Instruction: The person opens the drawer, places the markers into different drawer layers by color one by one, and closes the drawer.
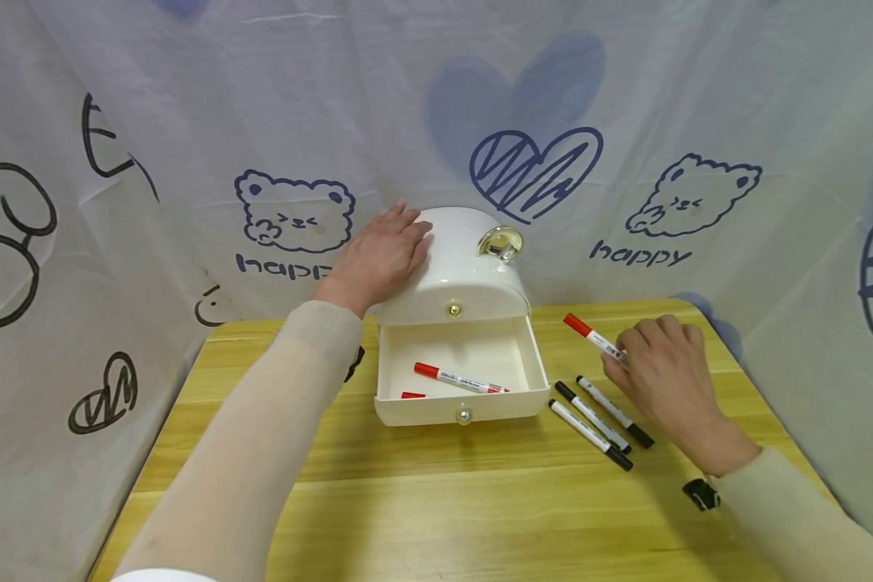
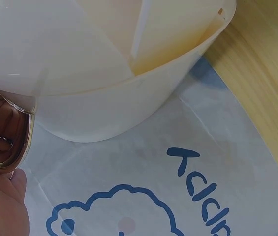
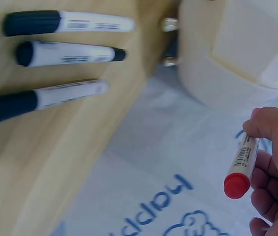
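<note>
Resting on a domed white box [image 1: 454, 263] at its ten o'clock, the left hand [image 1: 380, 257] has its fingers released, laid over the curved shell rather than wrapped round it. In the left wrist view, a gold fitting [image 2: 6, 132] is noted right beside this hand. The right hand [image 1: 662, 376], between the box's three and four o'clock, is grasping a red-capped marker [image 1: 602, 345]; thumb and fingers pinch its white barrel. From the head view, this marker is outside the drawer [image 1: 422, 411], between its two and three o'clock, with the cap pointing toward ten o'clock. The box stands at twelve o'clock on the wooden surface [image 1: 451, 501], its drawer pulled out toward six o'clock, a small front knob [image 1: 464, 415] fitted. Contents observed: one red pen [image 1: 466, 381] lying aslant, cap toward ten o'clock, and a second red cap [image 1: 412, 395], its remainder hidden by the front wall. An upper knob [image 1: 454, 309] sits above the opening; a shiny gold piece [image 1: 508, 239] is mounted at the box's one o'clock. At four o'clock from the box, three black-and-white markers [image 1: 592, 419] lie side by side, roughly parallel, running from ten to four o'clock. Behind, at twelve o'clock, hangs a pale curtain [image 1: 378, 105] printed with hearts and bears.
</note>
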Demonstrator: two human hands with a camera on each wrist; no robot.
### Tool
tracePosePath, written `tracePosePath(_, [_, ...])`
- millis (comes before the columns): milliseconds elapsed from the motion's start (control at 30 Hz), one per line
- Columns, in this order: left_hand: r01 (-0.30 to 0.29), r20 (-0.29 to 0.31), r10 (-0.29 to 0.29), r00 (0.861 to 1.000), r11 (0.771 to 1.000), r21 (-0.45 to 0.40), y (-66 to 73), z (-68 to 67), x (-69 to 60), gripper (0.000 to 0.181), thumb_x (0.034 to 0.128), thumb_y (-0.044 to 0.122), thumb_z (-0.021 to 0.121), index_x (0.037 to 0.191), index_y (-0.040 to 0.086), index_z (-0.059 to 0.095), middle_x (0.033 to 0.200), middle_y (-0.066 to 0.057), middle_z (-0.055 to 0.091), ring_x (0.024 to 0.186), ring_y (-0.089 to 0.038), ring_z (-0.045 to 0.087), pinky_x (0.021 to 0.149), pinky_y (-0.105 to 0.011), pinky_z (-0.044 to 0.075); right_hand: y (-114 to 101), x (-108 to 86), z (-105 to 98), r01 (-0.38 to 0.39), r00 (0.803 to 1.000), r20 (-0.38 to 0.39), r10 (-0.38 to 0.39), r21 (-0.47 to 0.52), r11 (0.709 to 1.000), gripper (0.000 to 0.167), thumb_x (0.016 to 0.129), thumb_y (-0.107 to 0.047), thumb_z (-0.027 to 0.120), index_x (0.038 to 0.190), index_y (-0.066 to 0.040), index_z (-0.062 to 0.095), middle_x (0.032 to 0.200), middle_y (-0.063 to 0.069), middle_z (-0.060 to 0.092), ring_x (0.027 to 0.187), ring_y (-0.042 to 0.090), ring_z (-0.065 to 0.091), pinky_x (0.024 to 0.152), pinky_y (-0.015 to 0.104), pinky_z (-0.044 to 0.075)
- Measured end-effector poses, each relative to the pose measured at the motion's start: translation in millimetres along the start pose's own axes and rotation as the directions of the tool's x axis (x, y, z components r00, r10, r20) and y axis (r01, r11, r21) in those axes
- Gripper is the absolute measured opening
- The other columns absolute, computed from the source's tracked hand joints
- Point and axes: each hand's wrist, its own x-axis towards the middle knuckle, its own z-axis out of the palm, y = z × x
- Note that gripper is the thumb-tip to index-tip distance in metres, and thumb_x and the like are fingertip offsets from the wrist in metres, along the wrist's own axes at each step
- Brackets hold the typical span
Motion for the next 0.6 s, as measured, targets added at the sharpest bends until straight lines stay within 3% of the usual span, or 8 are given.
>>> tracePosePath(233, [-0.003,-0.005,0.003,1.000,1.000,0.001,0.6,0.1,-0.1,0.055,0.1160,0.039,0.029,0.164,0.015,0.040,0.175,-0.008,0.028,0.165,-0.027,0.011,0.137,-0.042,0.009,-13,24.1,-12,0.049,0.999,-0.011,-0.049,0.007,0.999,0.048,0.103,-0.042,0.049,0.080,-0.001,0.063,0.077,0.016,0.064,0.076,0.040,0.051,0.065,0.051,0.038])
tracePosePath(600, [0.001,-0.003,-0.001,1.000,1.000,-0.012,-0.4,0.6,1.2,0.056,0.1159,0.040,0.028,0.163,0.014,0.041,0.175,-0.009,0.027,0.165,-0.028,0.011,0.137,-0.042,0.008,-45,57.6,-22,0.057,0.995,0.075,-0.059,0.023,0.998,0.031,0.094,-0.033,0.069,0.088,-0.002,0.067,0.086,0.016,0.068,0.086,0.040,0.054,0.071,0.050,0.041])
